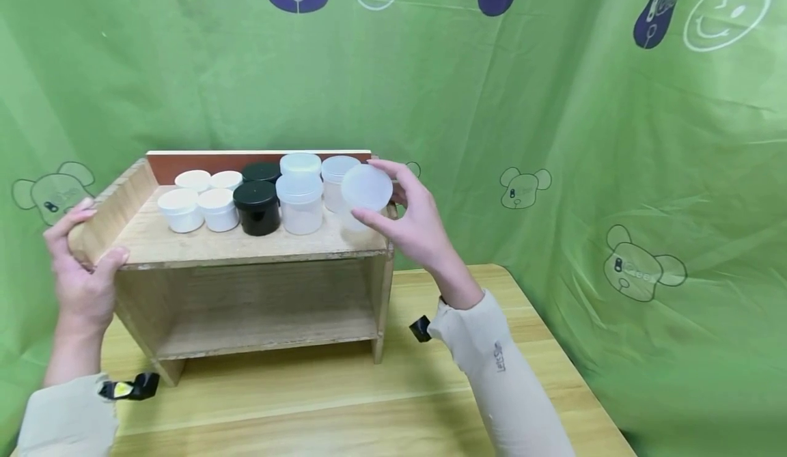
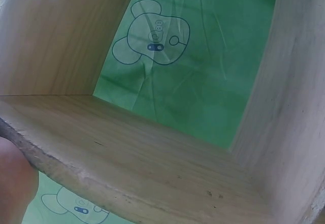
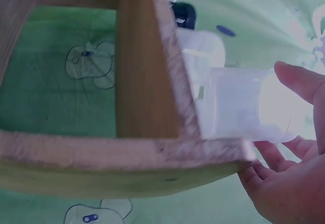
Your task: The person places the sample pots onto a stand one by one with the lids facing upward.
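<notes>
A small wooden shelf [image 1: 258, 255] stands on the table, with lidded jars in two rows along its top board. My left hand [image 1: 83, 279] grips the raised side panel at the shelf's left end, thumb at the front corner; the left wrist view catches only a fingertip [image 2: 16, 183] by the board's edge. At the right end, my right hand [image 1: 415, 218] holds a translucent jar [image 1: 367, 187] with its thumb and fingers around the lid. In the right wrist view, this clear jar [image 3: 236, 104] has its base close to the shelf's top board.
Beside the held jar are several translucent jars [image 1: 301, 204], two black jars [image 1: 257, 209] and several small white jars [image 1: 181, 211]. Below them is the shelf's open compartment [image 1: 270, 307]. The wooden table [image 1: 295, 402] lies in front, and a green printed curtain [image 1: 553, 102] hangs behind and to the right.
</notes>
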### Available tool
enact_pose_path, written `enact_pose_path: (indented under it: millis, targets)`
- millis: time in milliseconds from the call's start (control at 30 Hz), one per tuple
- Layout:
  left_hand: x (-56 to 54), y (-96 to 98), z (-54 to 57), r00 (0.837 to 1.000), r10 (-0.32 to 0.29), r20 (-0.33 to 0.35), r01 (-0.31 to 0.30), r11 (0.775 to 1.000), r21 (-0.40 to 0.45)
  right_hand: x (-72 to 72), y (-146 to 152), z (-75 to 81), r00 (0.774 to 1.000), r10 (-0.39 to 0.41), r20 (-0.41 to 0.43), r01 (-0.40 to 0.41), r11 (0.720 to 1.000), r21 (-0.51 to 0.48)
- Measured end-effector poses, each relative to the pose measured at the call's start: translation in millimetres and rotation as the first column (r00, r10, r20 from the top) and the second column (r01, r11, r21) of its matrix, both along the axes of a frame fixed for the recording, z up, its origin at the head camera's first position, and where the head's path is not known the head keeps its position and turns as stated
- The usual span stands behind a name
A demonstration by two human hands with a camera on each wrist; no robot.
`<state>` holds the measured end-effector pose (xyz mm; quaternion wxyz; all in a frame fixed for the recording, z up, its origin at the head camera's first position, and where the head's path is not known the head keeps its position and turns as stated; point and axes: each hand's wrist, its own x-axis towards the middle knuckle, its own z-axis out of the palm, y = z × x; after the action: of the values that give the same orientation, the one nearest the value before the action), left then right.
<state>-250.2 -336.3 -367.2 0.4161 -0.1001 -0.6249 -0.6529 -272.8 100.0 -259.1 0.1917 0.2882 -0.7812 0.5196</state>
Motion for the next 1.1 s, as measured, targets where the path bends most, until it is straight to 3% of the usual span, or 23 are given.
enact_pose_path:
  millis: [233, 567, 1100]
  targets:
    - [0.0, 1.5, 0.5, 1.0, -0.021, -0.007, 0.021, 1.0, 0.02, -15.2, -0.9, -0.8, 1.0, -0.023, 0.007, 0.023, 0.999, -0.032]
    - [-1.4, 2.3, 0.8, 1.0, -0.025, -0.003, 0.025, 0.999, 0.032, -26.6, -6.8, -5.2, 0.997, -0.067, -0.032, 0.068, 0.997, 0.041]
    - [-0.1, 1.1, 0.0, 1.0, -0.019, -0.015, 0.019, 1.0, 0.024, -30.9, -14.9, -16.1, 0.996, -0.087, -0.017, 0.088, 0.994, 0.057]
